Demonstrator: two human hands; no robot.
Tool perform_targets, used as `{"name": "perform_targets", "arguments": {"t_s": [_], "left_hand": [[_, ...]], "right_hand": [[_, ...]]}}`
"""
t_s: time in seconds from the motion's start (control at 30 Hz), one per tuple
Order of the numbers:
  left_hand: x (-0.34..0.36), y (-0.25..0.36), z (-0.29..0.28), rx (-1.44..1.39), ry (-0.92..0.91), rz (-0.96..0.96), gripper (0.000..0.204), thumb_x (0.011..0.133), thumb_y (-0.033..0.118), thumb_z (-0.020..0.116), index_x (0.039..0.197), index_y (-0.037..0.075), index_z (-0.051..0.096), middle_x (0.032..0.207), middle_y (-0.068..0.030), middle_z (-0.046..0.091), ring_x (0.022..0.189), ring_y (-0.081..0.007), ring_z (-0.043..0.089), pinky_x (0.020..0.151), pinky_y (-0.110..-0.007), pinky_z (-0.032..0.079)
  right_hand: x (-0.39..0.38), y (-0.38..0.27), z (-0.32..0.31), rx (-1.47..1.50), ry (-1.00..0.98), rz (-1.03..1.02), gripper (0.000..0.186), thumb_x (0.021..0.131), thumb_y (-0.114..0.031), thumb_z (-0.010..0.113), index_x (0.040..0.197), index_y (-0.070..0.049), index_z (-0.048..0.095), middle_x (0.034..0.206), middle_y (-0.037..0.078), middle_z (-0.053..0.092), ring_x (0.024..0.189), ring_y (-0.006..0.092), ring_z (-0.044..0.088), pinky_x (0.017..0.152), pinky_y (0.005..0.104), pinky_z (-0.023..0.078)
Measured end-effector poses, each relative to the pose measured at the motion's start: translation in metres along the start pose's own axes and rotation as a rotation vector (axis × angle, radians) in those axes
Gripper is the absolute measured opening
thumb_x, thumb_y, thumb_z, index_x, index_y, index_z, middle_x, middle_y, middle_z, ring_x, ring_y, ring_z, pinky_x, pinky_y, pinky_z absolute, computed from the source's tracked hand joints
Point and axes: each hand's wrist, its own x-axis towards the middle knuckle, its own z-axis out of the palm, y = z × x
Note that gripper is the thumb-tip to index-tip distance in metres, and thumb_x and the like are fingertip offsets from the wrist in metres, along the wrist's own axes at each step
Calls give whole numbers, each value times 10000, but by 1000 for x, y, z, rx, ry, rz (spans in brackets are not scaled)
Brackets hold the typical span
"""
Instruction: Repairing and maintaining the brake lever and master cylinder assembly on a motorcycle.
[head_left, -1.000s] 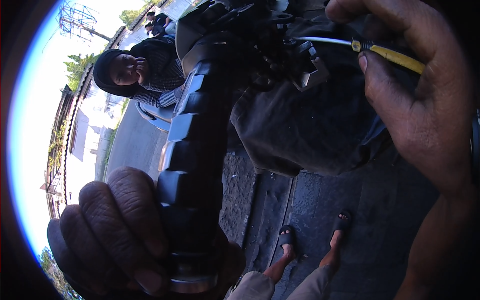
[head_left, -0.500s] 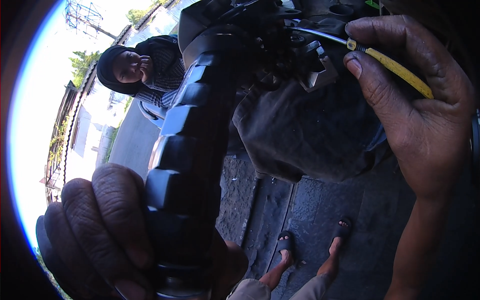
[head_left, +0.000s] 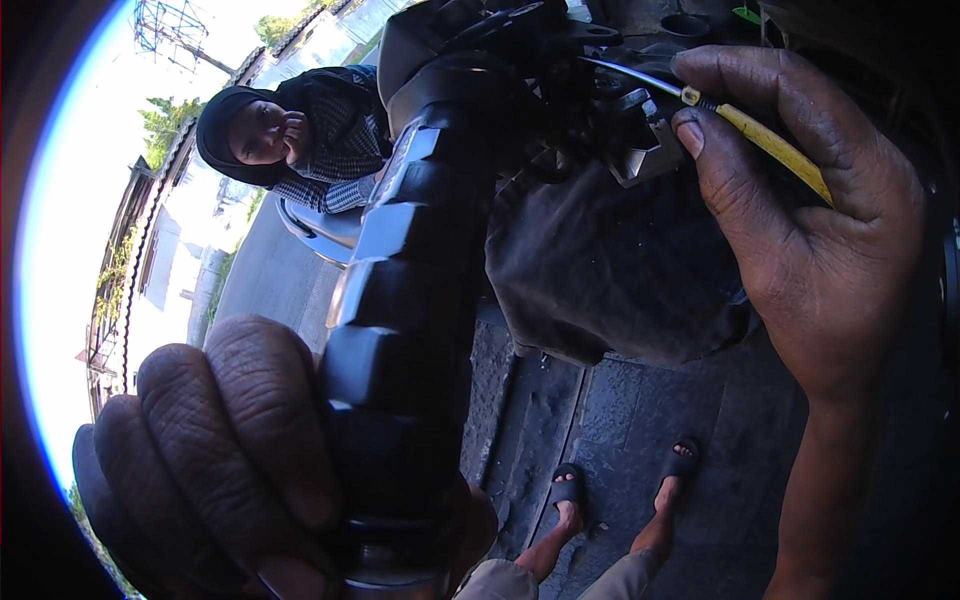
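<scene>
A big dark cloth (head_left: 620, 270) hangs below and to the left of the right hand (head_left: 815, 240). Past the left hand (head_left: 225, 440), up and away from it, a person (head_left: 335, 150) leans on one hand.

The fat black grip (head_left: 395, 290) has bumps all along it. Its near end is in the left hand, with the fingers curled around it. From there it runs up and away to a bunch of dark parts (head_left: 555, 110), which sits left of the right hand's fingertips.

The right hand holds a thin screwdriver (head_left: 768, 146) with a yellow handle. The hold looks light, and the metal rod points left at the dark parts. I can't tell if its tip touches them. Just left of the right thumb is a small, shiny bent metal piece (head_left: 648, 155).

I think the step now is poking or turning something there with the screwdriver. The next move seems to need a still left hand, a firmer pinch and careful aim at the tip.
</scene>
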Motion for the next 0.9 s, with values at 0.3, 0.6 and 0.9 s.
{"name": "perform_targets", "arguments": {"t_s": [0.3, 0.6, 0.9], "left_hand": [[7, -7, 16, -30, 79, -33, 342, 1057, 394, 398, 840, 180, 552, 784, -3, 511, 815, -173, 529, 939, -448, 470], [20, -7, 43, -125, 229, -112, 362, 1063, 401, 390, 844, 172, 563, 785, -11, 517, 811, -174, 534, 951, -450, 477], [24, -14, 57, -205, 280, -30, 504, 1037, 599, 503, 865, 125, 497, 689, -59, 535, 702, -236, 520, 636, -404, 424]], "right_hand": [[11, -21, 16, -124, 90, -51, 236, 920, 30, 728, 1156, 11, 736, 992, 154, 763, 849, 186, 760, 721, 277, 608], [40, -72, 15, -365, -123, 248, 191, 944, -31, 677, 1104, 51, 741, 872, 209, 747, 762, 266, 759, 664, 354, 572], [83, -40, -30, -3, -427, 543, 285, 971, -154, 655, 1156, 41, 752, 941, 172, 784, 867, 197, 749, 811, 340, 564]]}}
